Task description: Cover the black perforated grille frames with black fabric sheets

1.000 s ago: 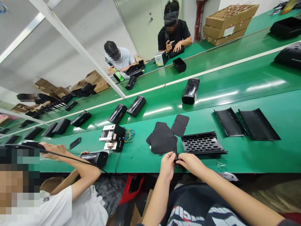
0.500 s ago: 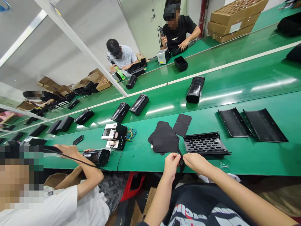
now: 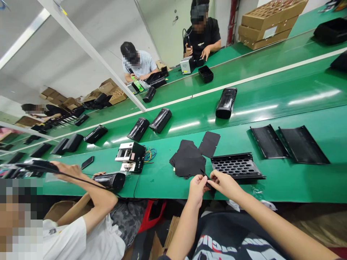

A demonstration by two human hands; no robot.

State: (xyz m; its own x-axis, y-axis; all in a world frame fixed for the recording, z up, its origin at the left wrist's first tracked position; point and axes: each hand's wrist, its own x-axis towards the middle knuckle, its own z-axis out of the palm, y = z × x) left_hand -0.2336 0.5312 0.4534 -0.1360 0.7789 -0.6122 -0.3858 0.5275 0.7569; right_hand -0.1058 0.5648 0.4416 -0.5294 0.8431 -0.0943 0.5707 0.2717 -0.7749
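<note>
At the near edge of the green worktop [image 3: 284,180], the left hand [image 3: 197,188] and the right hand [image 3: 225,184] meet over a small black piece [image 3: 209,185]. Both sets of fingers are closed in a pinch on it — the left from the left side, the right from the right — with the fingertips nearly touching. The piece is mostly covered by the fingers, so its shape is hard to tell; it looks like a thin, dark sheet or strip, held just over the worktop's front edge.

Just behind the hands lies a loose pile of black sheets [image 3: 188,160], one square sheet [image 3: 209,143] set a little apart at its far right. Touching the pile's right side is a black perforated panel [image 3: 236,166], lying flat. Further right, well apart from the hands, two black ribbed covers [image 3: 288,144] lie side by side.

To the left of the pile stands a small white and black device [image 3: 130,156] with coloured wires [image 3: 149,154] beside it. A neighbouring person's hand [image 3: 67,169] rests near a black housing [image 3: 110,180] at the worktop's edge, and a phone [image 3: 87,162] lies near it.

On the belt [image 3: 271,94] beyond — glossy and green — several black casings [image 3: 226,103] lie spaced out. On the far side two other people sit at work, and cardboard boxes [image 3: 268,21] are stacked at the upper right.
</note>
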